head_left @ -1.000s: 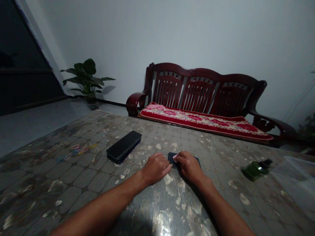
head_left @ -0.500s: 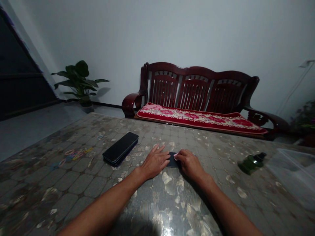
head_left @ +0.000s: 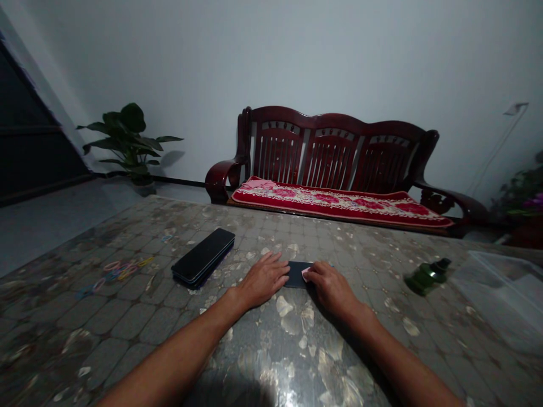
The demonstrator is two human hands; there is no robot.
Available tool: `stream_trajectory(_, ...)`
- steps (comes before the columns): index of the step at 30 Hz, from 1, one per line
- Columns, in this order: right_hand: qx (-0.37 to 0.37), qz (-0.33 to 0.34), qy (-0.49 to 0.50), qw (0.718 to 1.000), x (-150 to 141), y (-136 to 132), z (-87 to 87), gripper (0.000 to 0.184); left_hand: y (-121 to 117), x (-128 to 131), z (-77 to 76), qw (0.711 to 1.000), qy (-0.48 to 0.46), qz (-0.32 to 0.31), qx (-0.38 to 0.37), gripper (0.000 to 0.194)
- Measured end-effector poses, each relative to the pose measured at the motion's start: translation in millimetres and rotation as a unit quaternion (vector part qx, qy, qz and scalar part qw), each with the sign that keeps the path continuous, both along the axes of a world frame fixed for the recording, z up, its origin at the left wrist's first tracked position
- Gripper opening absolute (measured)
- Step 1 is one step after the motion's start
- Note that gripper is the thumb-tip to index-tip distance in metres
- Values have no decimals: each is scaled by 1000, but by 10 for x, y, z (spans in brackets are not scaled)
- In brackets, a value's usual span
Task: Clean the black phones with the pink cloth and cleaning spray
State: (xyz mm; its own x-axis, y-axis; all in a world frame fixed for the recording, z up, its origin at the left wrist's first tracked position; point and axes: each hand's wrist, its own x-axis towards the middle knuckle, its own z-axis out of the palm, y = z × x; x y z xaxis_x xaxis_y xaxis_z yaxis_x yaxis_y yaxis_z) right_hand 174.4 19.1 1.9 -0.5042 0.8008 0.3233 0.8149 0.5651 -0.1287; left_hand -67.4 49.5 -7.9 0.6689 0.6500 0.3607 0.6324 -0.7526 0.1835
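Note:
A dark, flat rectangular slab, like a phone, lies on the table between my hands. My left hand rests flat with its fingers stretched out, the fingertips at the slab's left edge. In my right hand, closed in a pinch, is a small pinkish-white piece pressed on the slab's right part. Most of that piece and the slab's right end are hidden under the fingers. To the left stands a black layered stack of phone-like slabs, apart from both hands.
Coloured rubber bands lie scattered at the left of the patterned table. At the right are a green bottle with a black top and a clear plastic box. A wooden bench and a potted plant stand beyond.
My right hand, with the pinkish-white piece, has slid slightly right along the slab, uncovering a bit more of it. My left hand stays put. The whole view has shifted a little.

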Motion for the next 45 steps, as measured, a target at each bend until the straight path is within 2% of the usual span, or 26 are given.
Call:
stream_trajectory(5,13,-39,30,999,53,-26,-72,32,15,-8,-20,1000,2,-18,14,27)
stream_trajectory(11,0,13,51,999,19,-89,-38,31,37,-23,-52,1000,-2,-25,4,29)
stream_trajectory(18,2,-79,38,996,173,-42,-96,37,50,-32,-72,999,-14,-34,10,29)
stream_trajectory(26,-4,-28,65,997,103,-86,-103,36,59,-26,-93,999,-28,-40,12,28)
stream_trajectory(32,18,-98,63,993,262,-52,-149,39,53,-27,-102,998,-37,-46,10,28)
stream_trajectory(39,3,-67,66,996,271,-84,-105,40,63,-21,-114,998,-44,-47,15,29)
stream_trajectory(45,11,-137,49,989,334,-62,-96,35,81,-29,-142,998,-44,-46,22,29)
